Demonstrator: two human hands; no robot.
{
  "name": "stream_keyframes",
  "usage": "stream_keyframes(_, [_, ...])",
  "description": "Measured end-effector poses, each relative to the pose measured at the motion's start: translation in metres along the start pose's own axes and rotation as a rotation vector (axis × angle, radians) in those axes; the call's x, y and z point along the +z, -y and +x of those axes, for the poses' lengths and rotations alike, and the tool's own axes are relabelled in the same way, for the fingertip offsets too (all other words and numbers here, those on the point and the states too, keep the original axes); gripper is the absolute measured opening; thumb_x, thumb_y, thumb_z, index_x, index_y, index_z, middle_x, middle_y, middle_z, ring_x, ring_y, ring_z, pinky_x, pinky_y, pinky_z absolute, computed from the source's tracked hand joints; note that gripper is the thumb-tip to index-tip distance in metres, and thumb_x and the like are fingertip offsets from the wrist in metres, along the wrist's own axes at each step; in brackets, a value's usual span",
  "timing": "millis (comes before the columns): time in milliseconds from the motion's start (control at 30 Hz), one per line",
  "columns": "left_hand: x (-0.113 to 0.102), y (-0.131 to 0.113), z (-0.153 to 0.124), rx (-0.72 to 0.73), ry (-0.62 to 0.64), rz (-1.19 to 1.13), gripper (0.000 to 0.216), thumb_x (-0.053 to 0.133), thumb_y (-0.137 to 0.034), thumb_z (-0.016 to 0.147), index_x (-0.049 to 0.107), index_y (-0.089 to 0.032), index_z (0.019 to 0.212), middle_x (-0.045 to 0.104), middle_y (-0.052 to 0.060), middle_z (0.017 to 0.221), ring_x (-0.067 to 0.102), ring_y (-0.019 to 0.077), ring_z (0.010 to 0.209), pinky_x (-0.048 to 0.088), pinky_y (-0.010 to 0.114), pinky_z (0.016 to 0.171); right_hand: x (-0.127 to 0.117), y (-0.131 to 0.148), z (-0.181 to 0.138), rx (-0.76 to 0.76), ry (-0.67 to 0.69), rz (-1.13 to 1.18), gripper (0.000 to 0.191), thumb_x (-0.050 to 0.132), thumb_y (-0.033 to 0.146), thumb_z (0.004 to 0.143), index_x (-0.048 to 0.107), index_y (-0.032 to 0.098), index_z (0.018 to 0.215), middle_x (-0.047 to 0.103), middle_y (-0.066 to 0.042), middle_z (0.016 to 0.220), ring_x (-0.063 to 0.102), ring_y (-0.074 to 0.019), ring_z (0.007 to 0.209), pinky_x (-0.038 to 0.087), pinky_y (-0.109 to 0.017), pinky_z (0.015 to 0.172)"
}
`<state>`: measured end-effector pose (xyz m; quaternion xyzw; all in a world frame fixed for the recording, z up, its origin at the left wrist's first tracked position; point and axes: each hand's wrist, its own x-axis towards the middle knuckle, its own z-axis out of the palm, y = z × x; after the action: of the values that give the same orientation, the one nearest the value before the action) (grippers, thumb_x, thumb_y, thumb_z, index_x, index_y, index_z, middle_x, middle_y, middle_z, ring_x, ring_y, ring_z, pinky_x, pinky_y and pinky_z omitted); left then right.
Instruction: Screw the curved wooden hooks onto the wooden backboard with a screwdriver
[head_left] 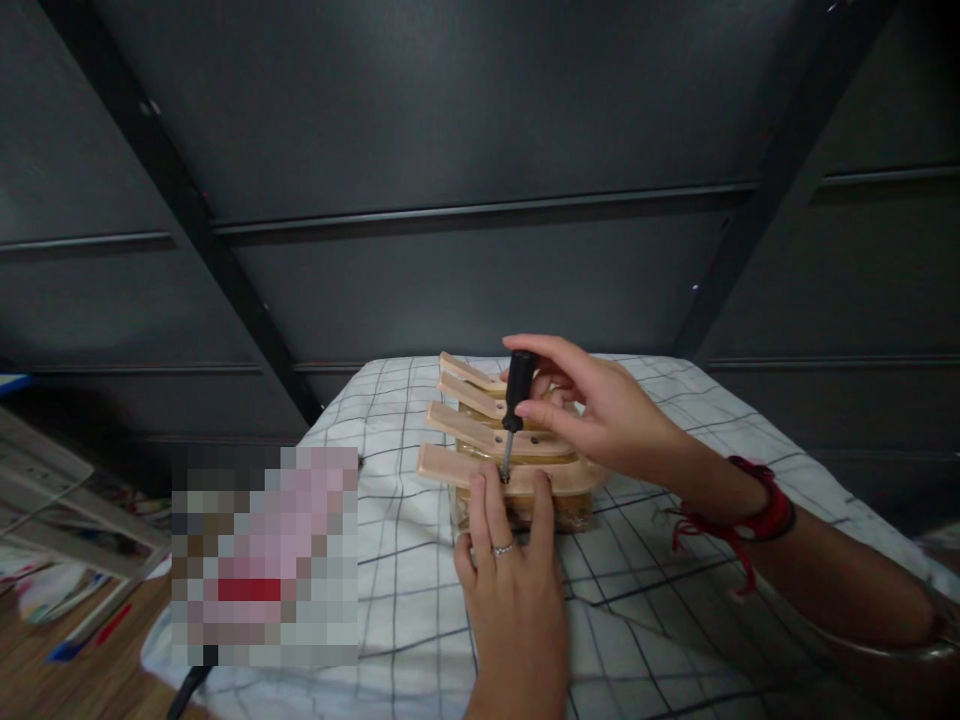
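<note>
Gripping the screwdriver [519, 385] with bent fingers in the head view, the right hand [600, 405] stands it tip down on the nearest wood bit [450, 465], while the left hand [517, 570] lays spread fingers there, seemingly to keep it still above the checked cloth [409, 575].

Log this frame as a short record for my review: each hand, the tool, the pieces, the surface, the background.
Right hand: grips a black-handled screwdriver
Left hand: fingertips on the nearest wooden piece
Screwdriver tip: down at the nearest piece, between the left hand's fingers
Wooden pieces: four, in a row
Surface: white checked cloth
Background: dark panels
Unclear: pixelated patch at image left
</note>
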<state>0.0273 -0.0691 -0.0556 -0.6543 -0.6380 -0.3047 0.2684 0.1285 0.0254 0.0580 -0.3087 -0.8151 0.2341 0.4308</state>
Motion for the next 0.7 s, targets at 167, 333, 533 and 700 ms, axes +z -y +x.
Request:
stream_keyframes(167, [0.003, 0.000, -0.004, -0.066, 0.004, -0.040, 0.042, 0.051, -0.018, 0.085, 0.054, -0.032, 0.124, 0.047, 0.020, 0.136, 0.046, 0.0321, 0.125, 0.048, 0.050, 0.083, 0.006, 0.000, -0.003, -0.013, -0.018, -0.027, 0.041, 0.061, 0.023, 0.077, 0.046, 0.023, 0.116, 0.060, 0.002, 0.081, 0.058, -0.0129, 0.061, 0.048, -0.029, 0.059])
stream_keyframes(333, [0.003, 0.001, -0.004, -0.044, 0.040, -0.013, 0.046, 0.050, -0.013, 0.084, 0.053, -0.032, 0.126, 0.047, 0.021, 0.136, 0.045, 0.0334, 0.125, 0.046, 0.051, 0.085, 0.012, 0.006, -0.005, -0.026, -0.047, -0.053, 0.037, 0.060, 0.022, 0.076, 0.047, 0.022, 0.111, 0.059, 0.002, 0.079, 0.056, -0.0122, 0.060, 0.046, -0.029, 0.059])
stream_keyframes(533, [0.003, 0.001, -0.003, -0.031, 0.037, 0.026, 0.049, 0.053, -0.014, 0.083, 0.051, -0.033, 0.128, 0.048, 0.019, 0.136, 0.045, 0.0311, 0.126, 0.047, 0.049, 0.086, 0.011, 0.007, -0.005, -0.063, 0.000, -0.006, 0.035, 0.051, 0.022, 0.083, 0.046, 0.023, 0.118, 0.063, -0.005, 0.100, 0.063, -0.0192, 0.094, 0.051, -0.033, 0.078])
stream_keyframes(700, [0.004, 0.001, -0.003, -0.039, 0.026, 0.022, 0.049, 0.053, -0.012, 0.081, 0.052, -0.033, 0.126, 0.050, 0.019, 0.134, 0.048, 0.0307, 0.124, 0.048, 0.049, 0.086, 0.012, -0.001, -0.006, -0.055, -0.055, 0.012, 0.033, 0.060, 0.028, 0.080, 0.045, 0.024, 0.109, 0.060, -0.001, 0.087, 0.062, -0.0177, 0.079, 0.051, -0.031, 0.066])
